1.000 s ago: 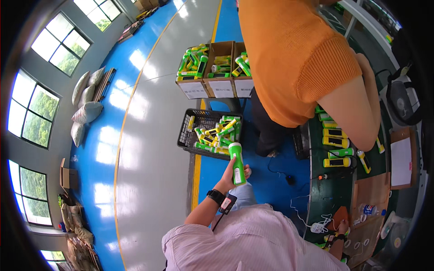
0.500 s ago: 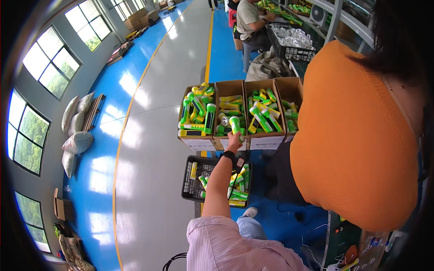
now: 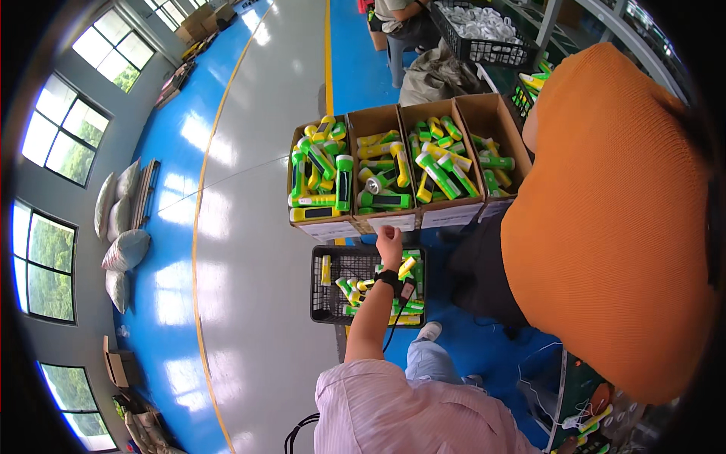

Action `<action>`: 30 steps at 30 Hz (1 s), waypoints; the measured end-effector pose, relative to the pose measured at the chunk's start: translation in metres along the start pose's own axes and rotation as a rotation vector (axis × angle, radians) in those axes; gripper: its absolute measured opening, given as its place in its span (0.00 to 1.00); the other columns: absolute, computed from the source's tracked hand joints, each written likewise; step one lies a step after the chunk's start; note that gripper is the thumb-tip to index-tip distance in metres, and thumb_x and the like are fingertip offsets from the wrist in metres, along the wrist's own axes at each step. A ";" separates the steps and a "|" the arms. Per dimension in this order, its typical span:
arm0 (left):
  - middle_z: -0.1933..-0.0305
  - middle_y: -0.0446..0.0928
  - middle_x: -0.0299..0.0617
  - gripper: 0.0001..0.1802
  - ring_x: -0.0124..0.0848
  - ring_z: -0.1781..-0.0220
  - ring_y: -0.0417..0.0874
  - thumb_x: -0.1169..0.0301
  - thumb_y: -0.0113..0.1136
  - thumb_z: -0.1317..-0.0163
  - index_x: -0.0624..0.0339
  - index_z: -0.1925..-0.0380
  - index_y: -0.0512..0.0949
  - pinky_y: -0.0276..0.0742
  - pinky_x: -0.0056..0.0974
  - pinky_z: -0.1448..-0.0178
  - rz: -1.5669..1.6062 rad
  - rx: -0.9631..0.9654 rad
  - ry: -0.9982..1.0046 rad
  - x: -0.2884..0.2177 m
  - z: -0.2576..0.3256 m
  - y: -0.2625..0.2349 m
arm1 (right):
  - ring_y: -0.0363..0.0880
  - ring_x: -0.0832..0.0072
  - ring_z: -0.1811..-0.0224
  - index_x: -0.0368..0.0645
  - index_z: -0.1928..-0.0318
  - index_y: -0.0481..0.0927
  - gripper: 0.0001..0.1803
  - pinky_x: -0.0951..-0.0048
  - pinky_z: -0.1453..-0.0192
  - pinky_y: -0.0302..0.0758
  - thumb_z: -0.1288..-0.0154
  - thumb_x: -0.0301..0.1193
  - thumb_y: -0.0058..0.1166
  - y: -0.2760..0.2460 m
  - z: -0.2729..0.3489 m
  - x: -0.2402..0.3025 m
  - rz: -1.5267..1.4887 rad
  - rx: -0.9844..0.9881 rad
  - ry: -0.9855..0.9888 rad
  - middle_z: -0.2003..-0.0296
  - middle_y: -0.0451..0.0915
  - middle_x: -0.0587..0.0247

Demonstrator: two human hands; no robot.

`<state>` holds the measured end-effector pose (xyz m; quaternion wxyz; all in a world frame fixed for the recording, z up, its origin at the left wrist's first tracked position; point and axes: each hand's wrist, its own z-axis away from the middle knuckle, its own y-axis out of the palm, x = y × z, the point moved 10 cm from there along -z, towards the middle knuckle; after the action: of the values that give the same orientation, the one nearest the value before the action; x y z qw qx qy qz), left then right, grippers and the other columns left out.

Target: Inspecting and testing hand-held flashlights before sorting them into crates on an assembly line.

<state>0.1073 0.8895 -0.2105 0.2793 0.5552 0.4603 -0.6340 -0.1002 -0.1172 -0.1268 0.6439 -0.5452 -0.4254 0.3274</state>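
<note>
My left hand [image 3: 389, 242] reaches out on a straight arm with a black wrist watch. It hovers empty, fingers loosely apart, at the front edge of a row of cardboard boxes [image 3: 393, 221]. The boxes are full of green and yellow flashlights [image 3: 342, 181]. Below my wrist a black plastic crate [image 3: 327, 291] stands on the floor and holds several more of the same flashlights. My right hand is out of sight.
A person in an orange top [image 3: 605, 219] stands close on the right and covers part of the boxes. Farther back another person sits by a black crate of white parts [image 3: 484, 34]. Grey sacks [image 3: 121, 227] lie by the windows on the left.
My left hand carried a green flashlight from above the floor crate up to the boxes. It now holds nothing and has drawn back to the box front edge.
</note>
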 end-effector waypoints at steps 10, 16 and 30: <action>0.60 0.77 0.50 0.60 0.36 0.71 0.81 0.73 0.64 0.59 0.44 0.31 0.33 0.79 0.37 0.66 -0.556 0.093 -0.435 0.060 -0.049 -0.169 | 0.73 0.58 0.69 0.35 0.69 0.73 0.13 0.62 0.62 0.69 0.41 0.35 0.46 -0.031 -0.039 -0.059 0.035 -0.119 -0.023 0.73 0.74 0.51; 0.67 0.77 0.44 0.60 0.34 0.68 0.80 0.71 0.61 0.57 0.48 0.32 0.28 0.76 0.37 0.63 -0.828 0.172 -0.352 0.005 0.004 -0.189 | 0.62 0.79 0.83 0.37 0.73 0.69 0.11 0.75 0.80 0.59 0.38 0.32 0.43 -0.034 -0.065 -0.083 -0.177 0.024 -0.105 0.81 0.66 0.63; 0.76 0.68 0.29 0.28 0.19 0.76 0.66 0.66 0.52 0.38 0.48 0.37 0.61 0.62 0.24 0.76 -0.672 2.005 -0.489 -0.043 0.600 0.090 | 0.68 0.76 0.87 0.37 0.75 0.69 0.20 0.73 0.79 0.64 0.31 0.39 0.40 -0.064 -0.012 -0.127 -0.777 0.150 0.279 0.88 0.65 0.63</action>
<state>-0.0727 0.3086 -0.2176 -0.4049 0.2349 -0.2067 -0.8592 -0.1462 -0.2465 -0.0889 0.8090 -0.3348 -0.4829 0.0132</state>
